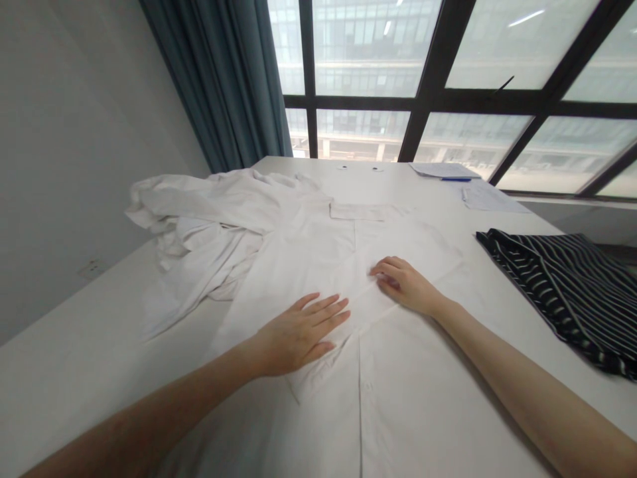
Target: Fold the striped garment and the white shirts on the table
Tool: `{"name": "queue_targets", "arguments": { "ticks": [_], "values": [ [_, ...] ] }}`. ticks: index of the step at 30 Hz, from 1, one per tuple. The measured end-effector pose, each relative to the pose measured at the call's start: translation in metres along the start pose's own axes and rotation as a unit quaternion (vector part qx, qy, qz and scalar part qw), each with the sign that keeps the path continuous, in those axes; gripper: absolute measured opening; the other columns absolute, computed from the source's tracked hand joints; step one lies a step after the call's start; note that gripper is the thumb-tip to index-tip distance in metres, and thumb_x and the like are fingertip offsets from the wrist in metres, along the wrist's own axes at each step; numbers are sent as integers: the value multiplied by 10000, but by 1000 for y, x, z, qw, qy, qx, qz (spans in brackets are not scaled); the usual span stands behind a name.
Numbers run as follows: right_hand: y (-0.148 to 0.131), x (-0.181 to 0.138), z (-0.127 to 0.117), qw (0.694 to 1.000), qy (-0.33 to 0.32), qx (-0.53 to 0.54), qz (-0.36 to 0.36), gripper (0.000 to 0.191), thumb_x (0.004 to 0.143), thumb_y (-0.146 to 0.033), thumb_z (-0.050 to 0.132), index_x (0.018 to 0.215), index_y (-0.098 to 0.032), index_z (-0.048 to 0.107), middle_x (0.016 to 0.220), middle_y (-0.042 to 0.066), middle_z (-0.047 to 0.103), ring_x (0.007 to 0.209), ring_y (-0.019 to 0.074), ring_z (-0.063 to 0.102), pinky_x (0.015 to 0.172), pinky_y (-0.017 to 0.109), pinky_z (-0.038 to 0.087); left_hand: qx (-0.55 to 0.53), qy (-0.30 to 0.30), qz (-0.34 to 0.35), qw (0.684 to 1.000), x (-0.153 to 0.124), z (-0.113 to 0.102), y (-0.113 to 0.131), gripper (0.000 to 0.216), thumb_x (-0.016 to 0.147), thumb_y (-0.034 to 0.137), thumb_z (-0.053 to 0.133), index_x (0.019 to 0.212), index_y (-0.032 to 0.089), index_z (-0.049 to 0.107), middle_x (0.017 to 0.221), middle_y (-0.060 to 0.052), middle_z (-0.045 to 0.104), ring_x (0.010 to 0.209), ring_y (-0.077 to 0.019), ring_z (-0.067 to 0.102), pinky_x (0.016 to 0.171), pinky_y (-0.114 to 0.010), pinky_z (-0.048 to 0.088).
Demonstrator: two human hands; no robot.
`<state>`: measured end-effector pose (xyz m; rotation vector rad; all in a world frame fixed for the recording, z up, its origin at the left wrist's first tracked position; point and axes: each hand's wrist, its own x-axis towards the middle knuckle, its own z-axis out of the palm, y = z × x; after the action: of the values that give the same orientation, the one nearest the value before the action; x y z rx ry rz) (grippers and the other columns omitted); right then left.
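A white button-up shirt [318, 259] is spread front side up, its collar band toward the window and its button placket running down the middle. One sleeve appears to lie slantwise across the front, with its cuff end near my left hand [303, 332]. That hand rests flat on the cloth, palm down, fingers stretched out. Farther up and to the right, my right hand [405, 285] touches the shirt with loosely bent fingers. A gap shows between its thumb and fingertips, and no cloth is visibly gripped there.
The shirt lies on a white table [99, 332]. More rumpled white cloth [199, 219] is heaped at the left. Black-and-white striped fabric [572, 285] sits at the right edge. Papers [442, 170] and a blue pen [456, 179] lie at the far right, before the window.
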<state>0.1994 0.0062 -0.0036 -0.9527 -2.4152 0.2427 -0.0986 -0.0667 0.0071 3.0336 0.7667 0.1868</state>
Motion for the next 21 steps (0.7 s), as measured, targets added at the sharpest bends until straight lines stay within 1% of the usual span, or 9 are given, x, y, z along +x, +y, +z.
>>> {"name": "queue_targets", "arguments": {
  "ticks": [3, 6, 9, 11, 16, 21],
  "values": [
    [-3, 1, 0, 1000, -15, -21, -6, 158, 926, -161, 499, 958, -204, 647, 952, 92, 654, 903, 223, 593, 829, 369, 460, 0, -3, 3, 1000, 0, 0, 0, 528, 1018, 380, 395, 1500, 183, 306, 1566, -85, 332, 1466, -210, 253, 1196, -391, 149],
    [-6, 2, 0, 999, -14, -42, 1, 189, 962, -180, 445, 941, -200, 633, 949, 102, 653, 901, 226, 595, 826, 371, 457, -4, -1, -6, 1000, -1, 1, 0, 519, 1015, 393, 399, 1492, 202, 327, 1572, -90, 319, 1466, -223, 254, 1192, -412, 175],
    [-8, 1, -1, 998, -16, -55, 3, 206, 981, -184, 403, 956, -189, 607, 971, 112, 647, 912, 228, 588, 836, 373, 455, -8, 19, -34, 999, -2, 2, 1, 481, 1009, 371, 409, 1469, 239, 375, 1596, -119, 246, 1466, -256, 250, 1174, -445, 222],
    [-9, 1, -1, 998, -22, -65, -1, 200, 985, -186, 399, 953, -186, 596, 960, 111, 639, 899, 227, 581, 831, 369, 455, -10, 27, -47, 999, -2, 3, 1, 478, 1002, 354, 419, 1467, 254, 380, 1604, -131, 214, 1467, -269, 247, 1166, -455, 240],
    [-11, 2, -2, 995, -26, -96, -20, 206, 972, -157, 409, 960, -185, 613, 932, 109, 634, 874, 231, 568, 809, 368, 453, -12, 12, -34, 999, -3, 3, 0, 486, 1005, 341, 413, 1481, 261, 351, 1582, -96, 295, 1465, -237, 258, 1181, -443, 209],
    [-12, 2, -2, 990, -15, -136, -29, 200, 956, -135, 437, 977, -167, 634, 965, 119, 638, 880, 232, 563, 819, 361, 450, -4, -7, -18, 1000, -2, 0, -1, 489, 1015, 341, 397, 1488, 236, 331, 1579, -84, 302, 1467, -203, 254, 1197, -410, 139]
  ]
}}
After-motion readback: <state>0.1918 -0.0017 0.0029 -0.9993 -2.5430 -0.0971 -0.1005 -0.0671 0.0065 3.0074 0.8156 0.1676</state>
